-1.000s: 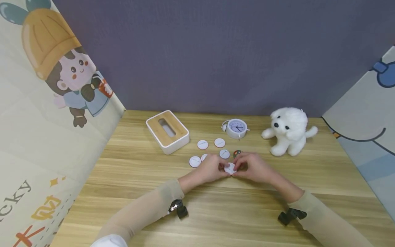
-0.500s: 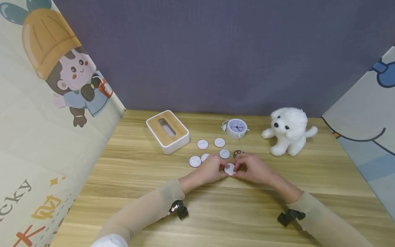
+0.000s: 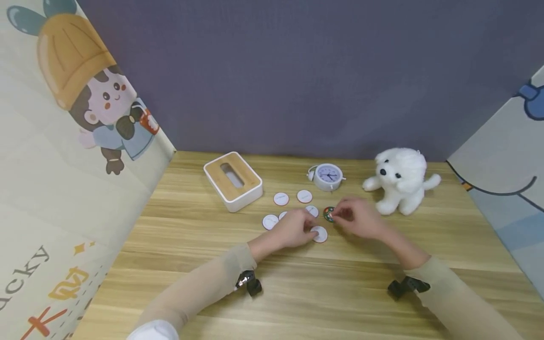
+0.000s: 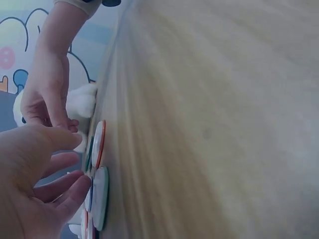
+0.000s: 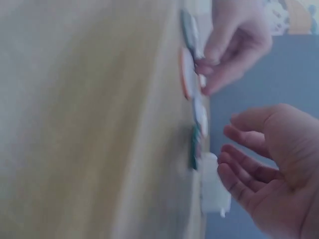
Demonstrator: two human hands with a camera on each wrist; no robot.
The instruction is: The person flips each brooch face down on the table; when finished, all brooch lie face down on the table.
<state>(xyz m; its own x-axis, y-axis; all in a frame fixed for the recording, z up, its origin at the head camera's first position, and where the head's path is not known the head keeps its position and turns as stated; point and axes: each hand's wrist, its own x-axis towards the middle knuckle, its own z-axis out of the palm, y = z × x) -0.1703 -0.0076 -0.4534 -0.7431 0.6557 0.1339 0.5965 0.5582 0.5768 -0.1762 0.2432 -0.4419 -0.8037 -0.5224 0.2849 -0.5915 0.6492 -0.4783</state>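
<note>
Several round badges lie on the table, most with their white backs and thin pins up. My left hand [image 3: 293, 228] is at the left edge of a red-rimmed white badge [image 3: 321, 234], fingertips overlapping it in the head view; its thumb and fingers stand apart in the left wrist view. One badge [image 3: 328, 214] shows a dark green, patterned face. Over its right side is my right hand [image 3: 360, 218], fingers loosely bent with a gap to the thumb. In the right wrist view, no badge lies between the fingers of the right hand [image 5: 269, 164].
Behind the badges stands a white alarm clock [image 3: 328, 177]. A tissue box [image 3: 234, 182] with a wooden lid sits at the back left, and a white plush dog [image 3: 399, 180] at the back right. More white-backed badges [image 3: 281, 199] lie between box and hands.
Both hands were pinching the red-rimmed badge; it now lies on the table. My right hand has moved up and right to the green badge. My left hand stays beside the red-rimmed one.
</note>
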